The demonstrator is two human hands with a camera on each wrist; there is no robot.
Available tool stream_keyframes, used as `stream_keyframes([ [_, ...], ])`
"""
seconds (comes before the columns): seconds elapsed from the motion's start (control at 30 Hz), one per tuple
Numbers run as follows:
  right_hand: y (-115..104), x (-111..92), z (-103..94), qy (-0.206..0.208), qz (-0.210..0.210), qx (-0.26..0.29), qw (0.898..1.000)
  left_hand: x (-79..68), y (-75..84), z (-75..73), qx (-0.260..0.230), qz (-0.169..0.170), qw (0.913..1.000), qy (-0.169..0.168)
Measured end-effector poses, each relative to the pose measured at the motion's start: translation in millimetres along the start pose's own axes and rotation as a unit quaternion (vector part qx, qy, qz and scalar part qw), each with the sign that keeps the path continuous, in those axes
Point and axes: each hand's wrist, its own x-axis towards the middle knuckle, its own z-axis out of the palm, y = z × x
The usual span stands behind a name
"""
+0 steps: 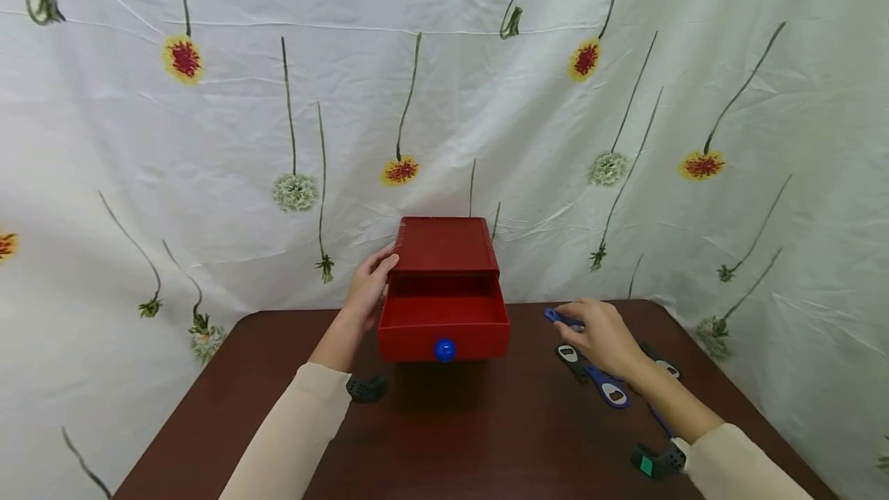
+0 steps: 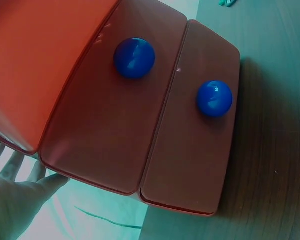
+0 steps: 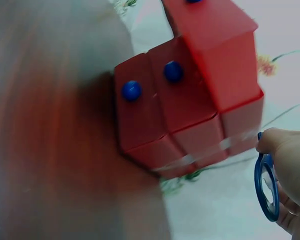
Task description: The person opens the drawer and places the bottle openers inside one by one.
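A red drawer unit [image 1: 447,245] stands at the table's far side, its top drawer [image 1: 410,342] pulled out and its inside bare. Against the unit's left side, my left hand [image 1: 366,284] rests with extended fingers; the left wrist view shows them spread along the edge. Off to the right, my right hand [image 1: 600,334] pinches a blue bottle opener [image 1: 561,318] by one end, above the table. Its oval head with the cut-out shows in the right wrist view [image 3: 258,187]. Two lower drawers with blue knobs [image 2: 133,57] are closed.
Under the right hand and forearm lie a black bottle opener [image 1: 580,371], a blue bottle opener [image 1: 597,378] and another dark one [image 1: 651,353], partly hidden by the arm. The brown table [image 1: 472,430] ends at a white flowered cloth [image 1: 444,114] behind the drawers.
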Motion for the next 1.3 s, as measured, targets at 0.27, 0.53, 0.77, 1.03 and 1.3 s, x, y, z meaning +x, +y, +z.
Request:
stream_keyframes([
  [0.27, -24, 52, -23.3, -0.032, -0.011, 0.019, 0.999, -1.0, 1.8, 2.8, -0.005, 0.001, 1.0000, 0.005],
  [0.53, -52, 93, -27.4, -0.081, -0.024, 0.013, 0.996, -1.4, 0.7, 1.4, -0.011, -0.004, 0.9999, 0.003],
  [0.77, -74, 121, -17.3, -0.126, -0.032, 0.023, 0.991, -0.2, 1.0, 0.3, 0.005, -0.006, 1.0000, 0.002],
  [1.03, -105, 151, 9.6, -0.166, -0.080, 0.022, 0.983, -1.6, 4.2, -0.8, 0.005, -0.005, 1.0000, 0.004],
  [1.3, -127, 171, 29.8, -0.207, -0.115, 0.018, 0.971, -0.1, 5.8, -0.3, 0.012, -0.011, 0.9999, -0.003],
])
